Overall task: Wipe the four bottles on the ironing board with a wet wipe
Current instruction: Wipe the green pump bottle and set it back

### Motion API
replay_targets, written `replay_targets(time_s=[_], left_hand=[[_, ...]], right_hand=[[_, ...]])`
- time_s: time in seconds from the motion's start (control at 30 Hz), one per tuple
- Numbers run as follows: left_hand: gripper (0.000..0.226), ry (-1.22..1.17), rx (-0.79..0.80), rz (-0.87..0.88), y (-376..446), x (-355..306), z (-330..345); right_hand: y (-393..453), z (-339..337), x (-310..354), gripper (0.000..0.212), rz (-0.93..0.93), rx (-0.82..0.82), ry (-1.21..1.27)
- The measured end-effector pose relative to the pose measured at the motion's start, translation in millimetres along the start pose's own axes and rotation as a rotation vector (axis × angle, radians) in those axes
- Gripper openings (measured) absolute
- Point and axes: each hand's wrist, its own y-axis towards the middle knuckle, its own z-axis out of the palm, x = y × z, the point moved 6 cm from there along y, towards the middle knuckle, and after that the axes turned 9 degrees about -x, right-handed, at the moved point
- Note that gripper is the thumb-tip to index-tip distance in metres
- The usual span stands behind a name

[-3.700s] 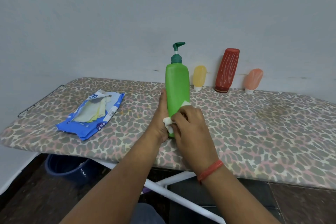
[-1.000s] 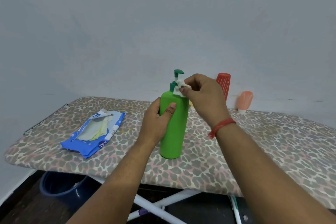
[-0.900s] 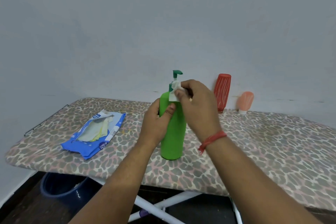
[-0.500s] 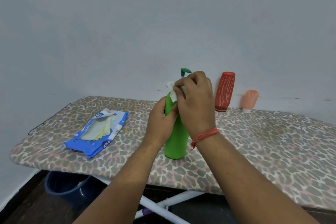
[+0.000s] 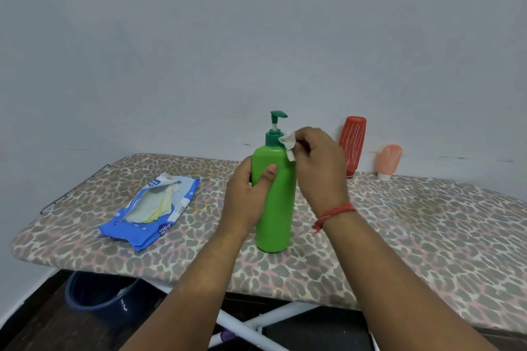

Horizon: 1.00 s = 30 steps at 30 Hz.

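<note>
A tall green pump bottle (image 5: 276, 208) stands upright near the front of the leopard-print ironing board (image 5: 413, 225). My left hand (image 5: 248, 199) grips its body from the left. My right hand (image 5: 319, 165) pinches a small white wet wipe (image 5: 288, 145) against the bottle's right shoulder, just below the dark green collar. A red ribbed bottle (image 5: 352, 142) stands upside down on its cap against the wall, partly behind my right hand. A small peach bottle (image 5: 388, 161) leans on the wall to its right. The yellow bottle is hidden behind my hands.
An open blue wet-wipe pack (image 5: 151, 214) lies on the board's left part. A dark blue bucket (image 5: 99, 293) sits on the floor under the board's left end. White board legs (image 5: 251, 325) cross below. A pale wall rises right behind the board.
My right hand with the wipe has moved from the front of the pump neck to the bottle's right shoulder, uncovering the pump head. The left hand keeps its grip on the bottle.
</note>
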Motion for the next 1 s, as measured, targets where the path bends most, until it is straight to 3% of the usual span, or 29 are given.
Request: replay_targets(time_s=[0.1, 0.17, 0.33, 0.43, 0.53, 0.63, 0.77, 1.0], left_hand=[[0.02, -0.023, 0.026, -0.021, 0, -1, 1], [0.019, -0.02, 0.035, -0.033, -2, -1, 4], [0.013, 0.008, 0.012, -0.042, 1, 7, 3], [0.011, 0.149, 0.004, -0.019, 3, 15, 7], [0.016, 0.317, -0.002, 0.022, 3, 18, 9], [0.011, 0.286, -0.001, 0.033, 3, 17, 8], [0.015, 0.106, 0.027, 0.008, 1, 6, 11], [0.016, 0.062, 0.025, 0.013, 0, 6, 10]], right_hand=[[6, 3, -24, 0.019, 0.184, 0.203, 0.01], [14, 2, -21, 0.02, 0.175, 0.287, 0.02], [-11, 0, 23, 0.014, -0.202, 0.092, -0.229], [-29, 15, 50, 0.012, -0.485, 0.123, -0.349], [-21, 30, 62, 0.019, -0.573, 0.151, -0.46], [-27, 31, 57, 0.017, -0.569, 0.152, -0.502], [-43, 6, 31, 0.012, -0.514, 0.052, -0.326], [-10, -12, 8, 0.013, -0.171, -0.092, -0.081]])
